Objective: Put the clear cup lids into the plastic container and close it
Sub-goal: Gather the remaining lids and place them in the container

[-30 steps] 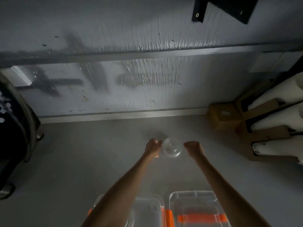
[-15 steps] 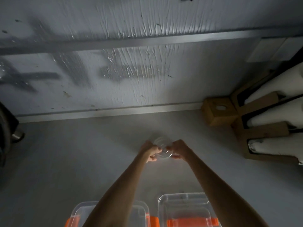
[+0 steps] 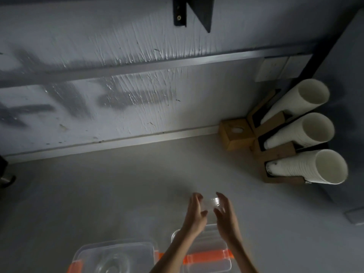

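Head view: your left hand (image 3: 195, 212) and right hand (image 3: 225, 215) face each other palm to palm, fingers spread, pinching a stack of clear cup lids (image 3: 212, 203) between them above the grey counter (image 3: 98, 194). Plastic container (image 3: 114, 257) sits open at lower left, something clear inside, blurred. Its orange-latched lid (image 3: 206, 259) lies just right of it, under your forearms.

Grey counter (image 3: 98, 194), two clear tubs (image 3: 112, 255) near edge, cardboard cup holders (image 3: 236, 134) far right
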Demonstrator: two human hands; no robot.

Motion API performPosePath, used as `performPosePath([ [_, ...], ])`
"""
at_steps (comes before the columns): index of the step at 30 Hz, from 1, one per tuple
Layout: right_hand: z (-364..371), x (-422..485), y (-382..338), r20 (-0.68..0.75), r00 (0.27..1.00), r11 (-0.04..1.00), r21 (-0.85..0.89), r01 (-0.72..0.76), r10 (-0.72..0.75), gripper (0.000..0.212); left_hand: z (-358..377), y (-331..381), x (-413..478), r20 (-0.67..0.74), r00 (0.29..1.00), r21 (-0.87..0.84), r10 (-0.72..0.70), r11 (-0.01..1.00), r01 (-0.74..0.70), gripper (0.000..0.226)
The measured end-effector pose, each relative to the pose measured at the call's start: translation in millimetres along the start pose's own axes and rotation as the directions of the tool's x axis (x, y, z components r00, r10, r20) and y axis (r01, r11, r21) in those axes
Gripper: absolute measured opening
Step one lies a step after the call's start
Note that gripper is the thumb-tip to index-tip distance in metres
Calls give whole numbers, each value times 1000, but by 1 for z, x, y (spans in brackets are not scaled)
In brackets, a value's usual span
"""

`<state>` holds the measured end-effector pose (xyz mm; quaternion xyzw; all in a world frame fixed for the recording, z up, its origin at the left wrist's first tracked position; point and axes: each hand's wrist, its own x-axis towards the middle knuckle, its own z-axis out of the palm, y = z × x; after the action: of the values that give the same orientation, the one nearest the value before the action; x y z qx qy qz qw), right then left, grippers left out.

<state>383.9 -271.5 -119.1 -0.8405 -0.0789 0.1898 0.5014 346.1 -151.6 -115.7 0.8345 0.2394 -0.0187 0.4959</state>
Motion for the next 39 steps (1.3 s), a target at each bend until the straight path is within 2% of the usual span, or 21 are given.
performPosePath([
  [3,5,-4,11,73,997,999,-47,-17,21,69,11,-5,-3,24,1000,22,-20,1000,20,60],
  [7,5,-4,10,28,999,999,-12,-37,38,64,13,-8,-4,-49,998,29,37,999,-36,59],
  [9,4,-5,11,62,997,996,-75,-41,46,66,12,-16,-3,-9,998,102,70,992,-68,62],
  [12,3,-2,15,75,997,990,-139,-6,17,68,9,-27,3,39,995,307,94,946,-101,61],
  [18,-2,4,20,63,997,975,-216,52,-40,49,-9,-29,6,79,992,257,103,959,-120,33],
  [23,-4,10,17,6,999,974,-222,54,-54,33,-19,-23,18,138,989,241,60,966,-93,41],
  [27,-12,16,13,-28,999,993,-116,22,-25,31,-31,-12,20,205,978,82,-25,997,9,48],
  [30,-22,20,5,-23,998,994,97,-59,62,48,-38,9,13,231,973,-93,-25,995,48,44],
  [31,-25,22,0,-14,996,979,186,-79,83,50,-40,11,11,222,974,-183,-43,979,84,43],
  [35,-42,8,-41,106,991,886,447,-118,79,29,-61,32,-7,247,966,-419,-80,890,181,48],
  [39,-52,-19,-73,244,966,837,509,-198,80,34,-92,57,-41,246,966,-567,-79,797,209,39],
])
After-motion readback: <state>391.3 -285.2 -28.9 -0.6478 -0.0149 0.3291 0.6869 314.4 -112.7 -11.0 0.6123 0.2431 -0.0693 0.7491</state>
